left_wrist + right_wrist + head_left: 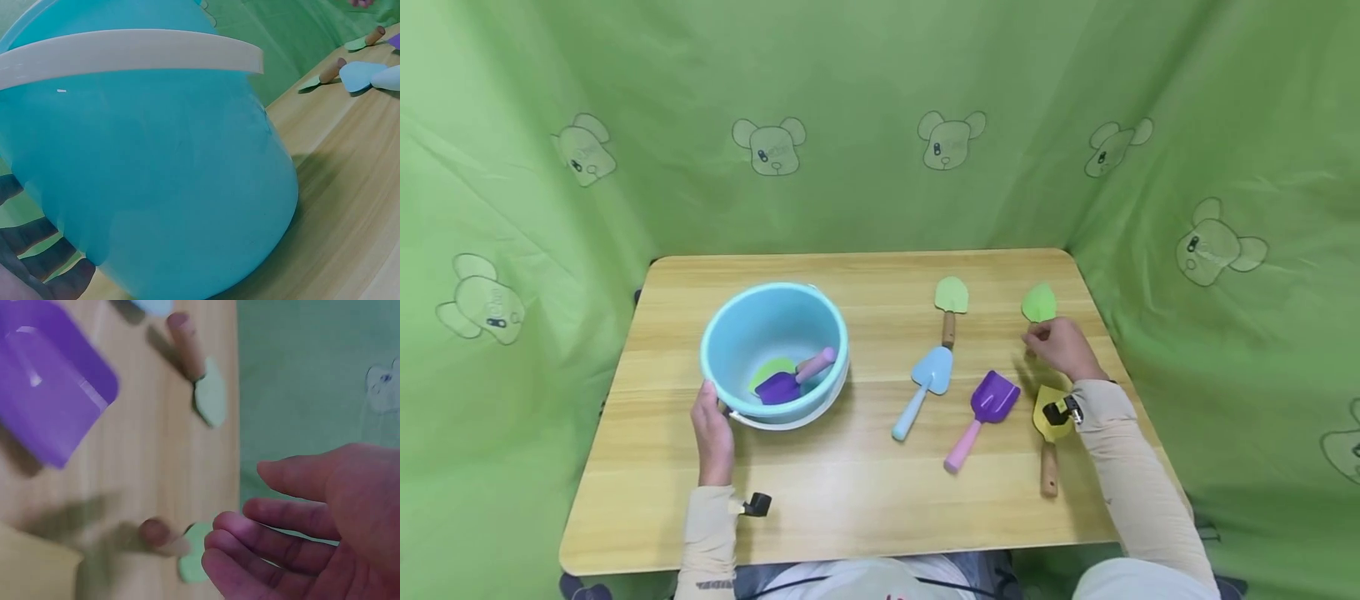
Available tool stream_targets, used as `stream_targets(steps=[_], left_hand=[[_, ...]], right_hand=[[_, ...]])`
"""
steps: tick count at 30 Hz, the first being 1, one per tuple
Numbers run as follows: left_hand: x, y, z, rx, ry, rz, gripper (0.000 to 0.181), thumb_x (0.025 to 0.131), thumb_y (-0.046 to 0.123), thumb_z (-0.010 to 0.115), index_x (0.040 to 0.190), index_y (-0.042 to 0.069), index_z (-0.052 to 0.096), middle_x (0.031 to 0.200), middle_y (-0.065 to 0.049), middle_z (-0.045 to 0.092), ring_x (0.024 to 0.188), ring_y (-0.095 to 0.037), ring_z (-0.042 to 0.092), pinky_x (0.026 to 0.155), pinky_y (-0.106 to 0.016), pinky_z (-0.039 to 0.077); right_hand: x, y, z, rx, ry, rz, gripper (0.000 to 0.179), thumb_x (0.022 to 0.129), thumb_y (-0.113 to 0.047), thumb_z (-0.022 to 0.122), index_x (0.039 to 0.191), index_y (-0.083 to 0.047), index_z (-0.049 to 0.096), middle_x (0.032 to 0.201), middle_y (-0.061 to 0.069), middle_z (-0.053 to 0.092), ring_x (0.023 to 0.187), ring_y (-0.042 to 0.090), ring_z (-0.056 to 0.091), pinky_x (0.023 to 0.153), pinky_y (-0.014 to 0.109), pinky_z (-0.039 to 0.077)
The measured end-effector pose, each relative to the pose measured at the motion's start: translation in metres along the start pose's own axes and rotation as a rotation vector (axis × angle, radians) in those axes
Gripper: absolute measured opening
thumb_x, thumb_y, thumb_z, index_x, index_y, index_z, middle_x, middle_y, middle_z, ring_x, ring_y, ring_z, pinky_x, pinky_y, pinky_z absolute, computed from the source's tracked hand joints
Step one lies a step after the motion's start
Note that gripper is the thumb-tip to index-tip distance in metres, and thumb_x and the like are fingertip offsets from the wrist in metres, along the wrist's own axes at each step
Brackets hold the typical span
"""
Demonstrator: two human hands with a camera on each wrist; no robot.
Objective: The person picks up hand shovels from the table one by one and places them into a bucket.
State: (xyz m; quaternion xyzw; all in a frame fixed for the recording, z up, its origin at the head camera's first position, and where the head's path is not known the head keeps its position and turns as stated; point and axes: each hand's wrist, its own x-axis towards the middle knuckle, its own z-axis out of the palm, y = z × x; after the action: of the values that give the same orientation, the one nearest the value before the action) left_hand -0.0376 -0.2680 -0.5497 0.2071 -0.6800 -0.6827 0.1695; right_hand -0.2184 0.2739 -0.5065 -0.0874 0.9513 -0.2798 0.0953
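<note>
A light blue bucket [722,333] stands on the left of the table, its white handle [156,53] lowered along the near side. My left hand [713,437] rests against its left wall near the rim, fingers [44,234] extended along the outside. Inside the bucket lie a purple toy shovel [778,389] with a pink grip and a green piece [765,372] partly under it. My right hand [1063,346] hovers by a leaf-shaped green toy trowel [1040,302] at the back right. Its thumb and fingers are apart with nothing between them, and the trowel's wooden handle [156,532] shows beyond.
Nearer my right forearm lies a yellow trowel [1048,429] with a wooden handle. Left of it are a purple shovel [996,397], a light blue trowel [932,371] and a pale green trowel [952,296]. Green curtains [857,200] surround the wooden table [850,517].
</note>
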Motion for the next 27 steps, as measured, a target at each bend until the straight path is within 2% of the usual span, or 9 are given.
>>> stream_targets(steps=[3,6,8,10,16,22,23,25,27], left_hand=[[0.000,0.002,-0.001,0.000,0.004,0.003,0.062,0.110,0.052,0.027,0.149,0.014,0.055,0.152,-0.012,0.057,0.141,-0.029,0.050,0.113,-0.048,0.041],[0.000,0.002,-0.001,-0.012,-0.009,0.002,0.061,0.109,0.053,0.027,0.149,0.016,0.055,0.152,-0.012,0.056,0.141,-0.031,0.050,0.113,-0.048,0.042],[-0.001,0.002,-0.001,-0.026,-0.013,-0.002,0.060,0.110,0.052,0.028,0.150,0.017,0.055,0.153,-0.012,0.056,0.142,-0.032,0.050,0.112,-0.046,0.043],[-0.002,0.002,-0.001,-0.040,-0.011,-0.009,0.059,0.109,0.052,0.029,0.149,0.018,0.055,0.153,-0.012,0.056,0.142,-0.032,0.051,0.111,-0.044,0.044],[-0.002,0.001,0.001,-0.035,-0.011,-0.009,0.058,0.109,0.053,0.028,0.150,0.021,0.055,0.153,-0.011,0.056,0.141,-0.032,0.051,0.108,-0.040,0.045],[-0.005,0.003,0.000,-0.016,-0.008,-0.032,0.060,0.110,0.053,0.027,0.149,0.016,0.055,0.152,-0.012,0.056,0.140,-0.031,0.050,0.108,-0.035,0.044],[-0.005,0.004,0.000,-0.014,-0.006,-0.035,0.061,0.110,0.052,0.026,0.149,0.015,0.055,0.152,-0.012,0.056,0.141,-0.030,0.049,0.108,-0.034,0.044],[-0.006,0.005,0.000,-0.019,-0.003,-0.043,0.061,0.110,0.051,0.026,0.149,0.013,0.054,0.153,-0.012,0.055,0.142,-0.029,0.048,0.111,-0.036,0.043],[-0.006,0.005,0.001,-0.023,-0.005,-0.042,0.062,0.110,0.051,0.026,0.149,0.012,0.054,0.153,-0.012,0.055,0.143,-0.029,0.048,0.116,-0.042,0.042]], right_hand=[[-0.001,0.015,0.004,-0.012,0.015,0.039,0.030,0.099,-0.021,0.064,0.099,0.006,0.076,0.097,0.026,0.077,0.080,0.030,0.071,0.070,0.036,0.059],[-0.006,0.026,0.005,-0.010,0.004,0.110,0.037,0.099,-0.023,0.063,0.105,0.012,0.074,0.098,0.030,0.076,0.075,0.030,0.069,0.063,0.034,0.057],[-0.008,0.033,0.007,-0.014,-0.024,0.164,0.040,0.099,-0.024,0.063,0.108,0.014,0.072,0.100,0.032,0.074,0.073,0.029,0.067,0.061,0.032,0.055],[-0.010,0.038,0.008,-0.016,-0.061,0.205,0.042,0.100,-0.024,0.062,0.111,0.016,0.069,0.103,0.035,0.073,0.074,0.031,0.066,0.062,0.036,0.056],[-0.011,0.052,0.012,-0.046,-0.126,0.266,0.048,0.097,-0.023,0.063,0.118,0.020,0.064,0.117,0.042,0.066,0.097,0.050,0.067,0.084,0.056,0.059],[-0.006,0.060,0.018,0.001,-0.203,0.333,0.060,0.090,-0.024,0.072,0.124,0.022,0.057,0.127,0.044,0.060,0.111,0.055,0.063,0.095,0.061,0.056],[-0.004,0.061,0.019,0.016,-0.210,0.339,0.061,0.089,-0.025,0.074,0.125,0.022,0.057,0.128,0.044,0.059,0.111,0.054,0.063,0.094,0.061,0.057],[-0.001,0.063,0.022,0.041,-0.207,0.350,0.057,0.088,-0.027,0.076,0.117,0.020,0.060,0.113,0.040,0.066,0.095,0.048,0.067,0.083,0.054,0.060],[0.002,0.064,0.025,0.065,-0.194,0.353,0.053,0.088,-0.028,0.077,0.112,0.017,0.062,0.106,0.035,0.068,0.086,0.040,0.066,0.074,0.048,0.060]])
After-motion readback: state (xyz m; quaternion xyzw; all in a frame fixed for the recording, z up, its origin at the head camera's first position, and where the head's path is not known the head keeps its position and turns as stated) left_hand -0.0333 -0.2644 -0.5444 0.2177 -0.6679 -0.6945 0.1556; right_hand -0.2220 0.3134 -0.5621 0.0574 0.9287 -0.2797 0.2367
